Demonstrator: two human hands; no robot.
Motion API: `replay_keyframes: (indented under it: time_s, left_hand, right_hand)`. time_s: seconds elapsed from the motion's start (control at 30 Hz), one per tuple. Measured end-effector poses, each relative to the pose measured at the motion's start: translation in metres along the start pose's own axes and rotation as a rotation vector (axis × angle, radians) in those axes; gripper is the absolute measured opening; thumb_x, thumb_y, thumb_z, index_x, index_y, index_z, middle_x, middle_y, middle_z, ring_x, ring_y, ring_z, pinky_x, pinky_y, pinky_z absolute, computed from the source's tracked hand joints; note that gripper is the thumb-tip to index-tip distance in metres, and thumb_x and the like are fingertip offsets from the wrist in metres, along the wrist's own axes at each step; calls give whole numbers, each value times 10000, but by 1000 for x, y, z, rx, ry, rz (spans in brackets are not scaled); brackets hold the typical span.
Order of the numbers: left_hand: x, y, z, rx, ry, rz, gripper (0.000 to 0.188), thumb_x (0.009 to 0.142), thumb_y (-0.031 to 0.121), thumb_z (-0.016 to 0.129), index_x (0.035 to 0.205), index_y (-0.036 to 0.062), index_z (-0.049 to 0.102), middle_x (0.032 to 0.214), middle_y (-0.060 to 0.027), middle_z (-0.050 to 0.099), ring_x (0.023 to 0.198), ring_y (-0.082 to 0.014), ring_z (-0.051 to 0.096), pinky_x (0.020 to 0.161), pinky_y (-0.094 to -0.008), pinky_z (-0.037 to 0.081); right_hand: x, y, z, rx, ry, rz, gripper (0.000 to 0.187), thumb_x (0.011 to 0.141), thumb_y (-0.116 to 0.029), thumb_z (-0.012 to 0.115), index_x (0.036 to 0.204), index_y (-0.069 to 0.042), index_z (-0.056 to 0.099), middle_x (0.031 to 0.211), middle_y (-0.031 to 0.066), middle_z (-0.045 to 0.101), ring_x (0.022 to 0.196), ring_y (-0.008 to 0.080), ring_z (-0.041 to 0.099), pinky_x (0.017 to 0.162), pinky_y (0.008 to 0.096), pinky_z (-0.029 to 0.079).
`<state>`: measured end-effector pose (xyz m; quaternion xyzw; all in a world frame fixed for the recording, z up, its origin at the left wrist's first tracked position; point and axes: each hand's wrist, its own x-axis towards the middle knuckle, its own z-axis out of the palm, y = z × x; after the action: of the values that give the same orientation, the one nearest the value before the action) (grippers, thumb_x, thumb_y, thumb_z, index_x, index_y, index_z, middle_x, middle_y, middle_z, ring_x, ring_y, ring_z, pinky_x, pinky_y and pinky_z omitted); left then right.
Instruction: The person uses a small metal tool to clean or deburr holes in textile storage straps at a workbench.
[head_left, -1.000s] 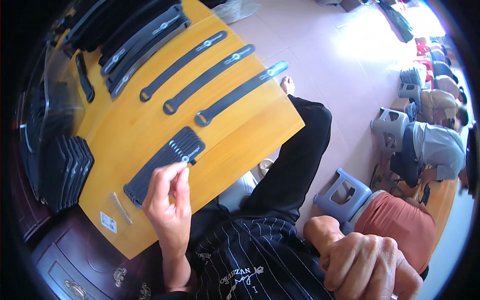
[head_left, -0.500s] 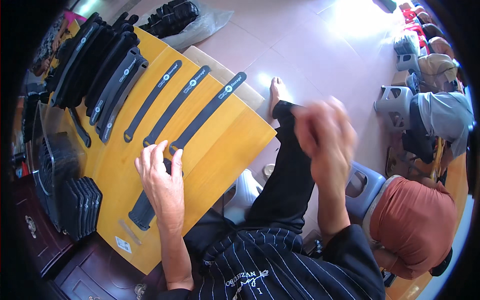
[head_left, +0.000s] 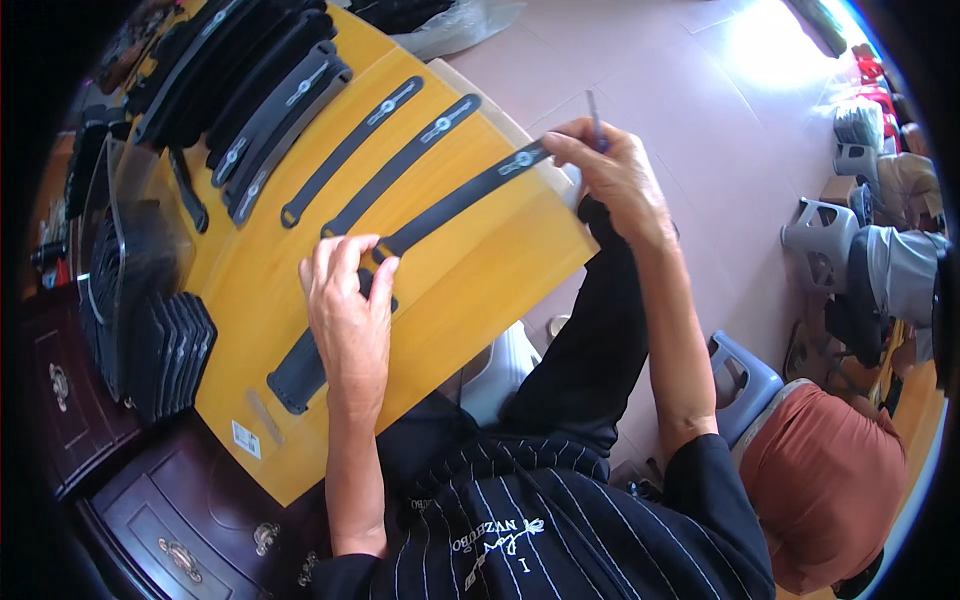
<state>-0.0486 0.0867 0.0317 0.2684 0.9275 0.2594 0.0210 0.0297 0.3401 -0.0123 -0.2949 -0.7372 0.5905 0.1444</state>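
My right hand (head_left: 615,185) pinches the far end of a dark strap (head_left: 465,205) between thumb and fingers. A thin, pen-like stick (head_left: 594,115) rises from among the same fingers. The strap slants across the table, its loop end close to the fingertips of my left hand (head_left: 350,310). That hand curls over a stack of dark straps (head_left: 298,375), which shows between thumb and fingers and below the palm. Two more loop-ended straps, a middle one (head_left: 405,160) and a left one (head_left: 350,150), lie flat and roughly parallel beyond my left hand.
Piles of dark straps (head_left: 245,90) cover the far left of the yellow table (head_left: 480,290). A clear plastic holder (head_left: 115,240) and a bundle of black straps (head_left: 175,355) stand at the left. Grey stools (head_left: 825,245) and seated people are at the right.
My right hand has come left to the table and taken the far end of the nearest strap, which now lies at a flatter slant. The view has shifted; my left hand keeps its pose.
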Motion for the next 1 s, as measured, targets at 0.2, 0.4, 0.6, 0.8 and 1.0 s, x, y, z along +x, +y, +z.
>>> replay_keyframes:
  time_s: [0.2,0.4,0.6,0.8,1.0]
  left_hand:
    - [-28,2,-9,-559,-24,153,140,783,-19,673,857,34,567,919,-64,635,791,-185,585,666,-278,474]
    - [-110,-35,-34,-1403,-266,-476,123,841,-54,622,887,1,521,811,-143,657,659,-185,678,558,-227,544]
    - [-168,-85,-65,-1575,1,-747,184,859,2,614,1031,-38,562,826,-119,659,687,-257,693,569,-315,603]
    - [-183,-108,-75,-1596,155,-768,179,909,20,543,1069,-57,561,918,-137,644,792,-278,692,659,-329,611]
    - [-174,-105,-68,-1190,287,-681,120,903,-22,545,1002,-79,581,867,-164,661,788,-244,689,690,-313,587]
  right_hand:
    - [-50,-21,-31,26,46,98,195,854,-244,665,899,-54,677,685,-22,608,508,23,376,424,179,238]
    - [-115,-15,-25,102,-185,239,160,794,-188,730,812,-53,646,674,-20,605,492,7,388,428,172,242]
    - [-131,-37,40,200,-441,248,126,786,-72,734,858,-1,658,739,37,649,672,92,591,676,216,475]
    - [-126,-55,74,-1,-485,214,128,815,-152,693,863,-48,637,694,-13,623,499,-7,361,443,163,225]
    - [-124,-62,87,-87,-485,267,82,812,-56,692,854,-7,640,750,24,637,717,96,587,702,212,447]
